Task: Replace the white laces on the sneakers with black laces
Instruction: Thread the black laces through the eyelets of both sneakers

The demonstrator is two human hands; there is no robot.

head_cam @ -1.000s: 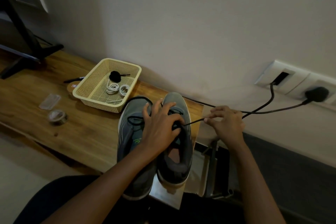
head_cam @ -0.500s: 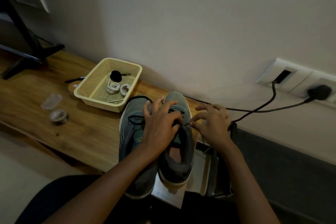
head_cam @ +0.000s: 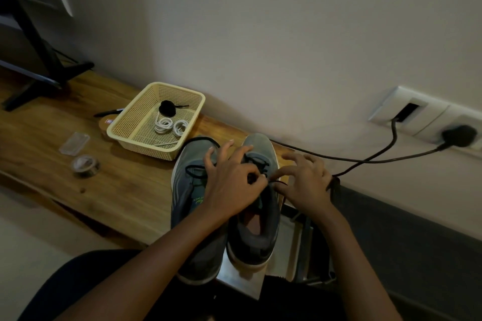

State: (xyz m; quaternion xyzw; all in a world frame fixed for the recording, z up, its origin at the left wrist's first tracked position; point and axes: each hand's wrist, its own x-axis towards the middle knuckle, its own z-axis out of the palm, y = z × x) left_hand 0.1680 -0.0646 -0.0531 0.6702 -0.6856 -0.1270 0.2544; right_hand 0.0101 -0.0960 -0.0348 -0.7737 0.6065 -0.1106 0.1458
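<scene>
Two grey fabric sneakers [head_cam: 257,232] with pale soles stand side by side at the near end of the long wooden worktop [head_cam: 125,190], toes towards the wall and heels jutting over its edge. The left hand [head_cam: 232,185] lies across both shoes, three fingers fanned out towards twelve o'clock, the forefinger and thumb curled down onto the lacing of the right-hand shoe; whether they nip the lace or only the shoe's edge, I cannot tell. The right hand [head_cam: 305,185], at three o'clock from that shoe, pinches the thin black lace [head_cam: 276,182] between thumb and forefinger just beside the left hand's fingertips, with its other fingers spread loose. More black lacing loops over the left-hand shoe. At ten o'clock from the sneakers sits a cream perforated plastic basket [head_cam: 125,133], almost touching the left toe; inside lie coiled white laces [head_cam: 169,125] and, behind them, a small black bundle of lace [head_cam: 167,108]. At nine o'clock, well apart, rest a small roll of clear tape [head_cam: 85,164] and a flat clear plastic piece [head_cam: 74,142]. A black pen [head_cam: 108,113] pokes out behind the basket. At two o'clock a black cable [head_cam: 365,160] runs to a black plug [head_cam: 459,135] in the white wall socket panel [head_cam: 417,112].
</scene>
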